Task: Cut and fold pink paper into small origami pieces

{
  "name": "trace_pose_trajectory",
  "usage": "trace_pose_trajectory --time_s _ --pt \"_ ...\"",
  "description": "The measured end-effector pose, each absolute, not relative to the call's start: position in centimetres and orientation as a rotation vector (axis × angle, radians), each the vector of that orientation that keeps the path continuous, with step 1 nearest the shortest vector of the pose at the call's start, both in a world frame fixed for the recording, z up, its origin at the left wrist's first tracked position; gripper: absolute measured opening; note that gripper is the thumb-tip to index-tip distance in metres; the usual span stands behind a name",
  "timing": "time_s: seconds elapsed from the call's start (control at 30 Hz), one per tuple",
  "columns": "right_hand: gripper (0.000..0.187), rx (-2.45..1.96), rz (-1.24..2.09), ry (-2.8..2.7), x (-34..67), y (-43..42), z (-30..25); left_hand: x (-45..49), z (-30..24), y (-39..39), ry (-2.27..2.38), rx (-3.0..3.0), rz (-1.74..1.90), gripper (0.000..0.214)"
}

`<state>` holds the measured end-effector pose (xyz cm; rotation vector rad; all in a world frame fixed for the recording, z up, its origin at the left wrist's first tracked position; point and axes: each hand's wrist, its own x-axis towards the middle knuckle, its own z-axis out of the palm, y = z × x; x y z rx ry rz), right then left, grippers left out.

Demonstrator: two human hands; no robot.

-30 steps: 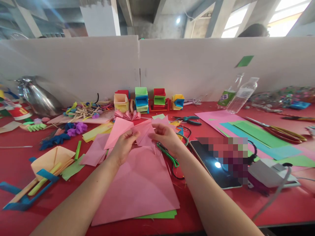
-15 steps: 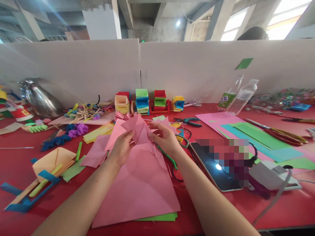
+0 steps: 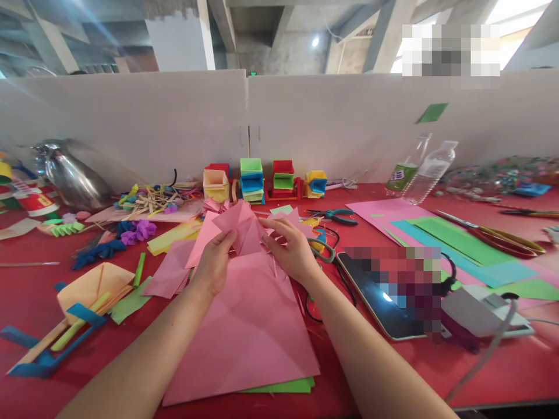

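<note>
Both my hands hold a small folded pink paper piece (image 3: 243, 230) just above the red table (image 3: 26, 291). My left hand (image 3: 215, 263) pinches its left side with thumb and fingers. My right hand (image 3: 292, 249) pinches its right side, fingers curled. Under my hands lies a large pink sheet (image 3: 248, 331) on top of a green sheet (image 3: 288, 385). More pink paper pieces (image 3: 172, 269) lie to the left of my left hand.
Green-handled scissors (image 3: 321, 251) and a tablet (image 3: 384, 291) lie right of my hands. Small folded paper boxes (image 3: 251, 177) line the white divider. Coloured sheets (image 3: 454, 244), large scissors (image 3: 502, 237), pliers (image 3: 334, 215) and two bottles (image 3: 425, 169) are at the right; paper scraps and a folded peach piece (image 3: 94, 285) at the left.
The pink piece has been turned and folded up between my fingers, and both hands have drawn slightly closer together. Nothing else on the table moved.
</note>
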<state>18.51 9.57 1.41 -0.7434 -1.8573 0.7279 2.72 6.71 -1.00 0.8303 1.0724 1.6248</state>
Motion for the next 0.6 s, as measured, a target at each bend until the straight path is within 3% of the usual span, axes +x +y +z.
trace_pose_trajectory --time_s 0.37,0.53,0.6 --pt "0.024 -0.655 0.91 -1.731 19.3 9.69 2.14 2.73 -1.11 6.62 1.127 0.991 1.64 0.023" --pt "0.012 -0.725 1.18 -1.523 19.26 9.58 2.32 2.62 -1.36 6.57 1.184 1.148 1.571 0.025" --pt "0.017 -0.701 1.282 -1.437 19.16 9.67 2.26 2.66 -1.42 6.59 1.184 1.184 1.556 0.027"
